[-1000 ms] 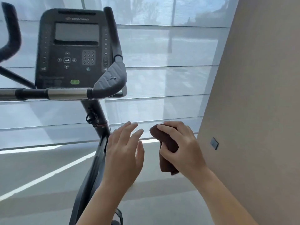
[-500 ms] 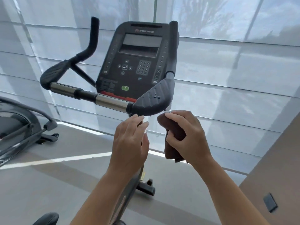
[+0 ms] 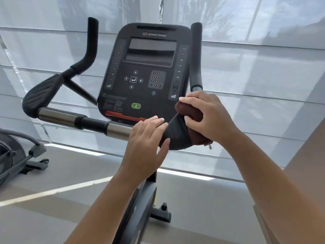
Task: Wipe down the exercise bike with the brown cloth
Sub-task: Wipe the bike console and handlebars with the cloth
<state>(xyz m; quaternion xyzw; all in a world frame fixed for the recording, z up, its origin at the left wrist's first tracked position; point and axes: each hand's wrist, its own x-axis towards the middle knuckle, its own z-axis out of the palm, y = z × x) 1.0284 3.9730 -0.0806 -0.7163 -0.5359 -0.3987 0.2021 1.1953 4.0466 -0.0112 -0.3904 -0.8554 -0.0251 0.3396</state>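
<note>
Wipe step, centre-right of frame: right hand [image 3: 209,118] grips the bunched brown cloth [image 3: 187,110] against the right arm pad [image 3: 177,136] of the exercise bike [image 3: 149,76], left hand [image 3: 146,145] rests flat-fingered on the bar [image 3: 117,130], holding nothing; next move looks like dragging the cloth along the pad with steady pressure.

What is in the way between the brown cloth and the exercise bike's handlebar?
Nothing visible is in the way. The right hand grips the brown cloth directly against the dark pad at the handlebar's right end. The left hand rests on the bar just left of that pad, not between cloth and bike.
</note>
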